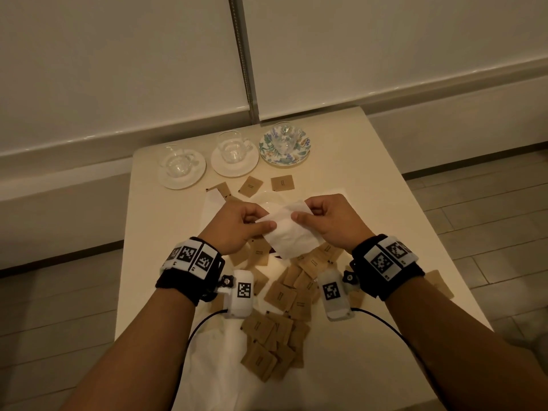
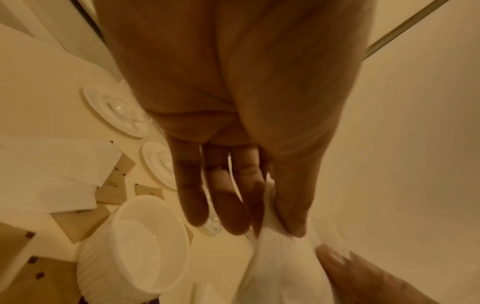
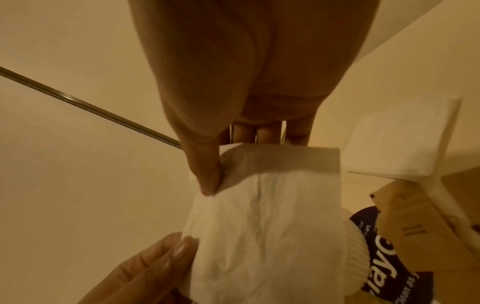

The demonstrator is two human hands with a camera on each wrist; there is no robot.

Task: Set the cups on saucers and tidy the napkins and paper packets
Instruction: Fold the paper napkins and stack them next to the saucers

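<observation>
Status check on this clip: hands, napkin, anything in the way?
Both hands, left and right, pinch one white napkin above the table. Three cups on saucers. Brown packets scattered beneath.

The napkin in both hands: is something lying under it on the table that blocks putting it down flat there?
Yes. Under the napkin lie scattered brown packets and a white ribbed bowl, so the table there is not free.

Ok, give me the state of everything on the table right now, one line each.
Left hand: pinches the napkin.
Right hand: pinches the napkin's other edge.
Napkin: held above the table, partly unfolded.
Three glass cups: upright, each on a saucer.
Brown packets: scattered loose.
White ribbed bowl: upright, empty.
</observation>
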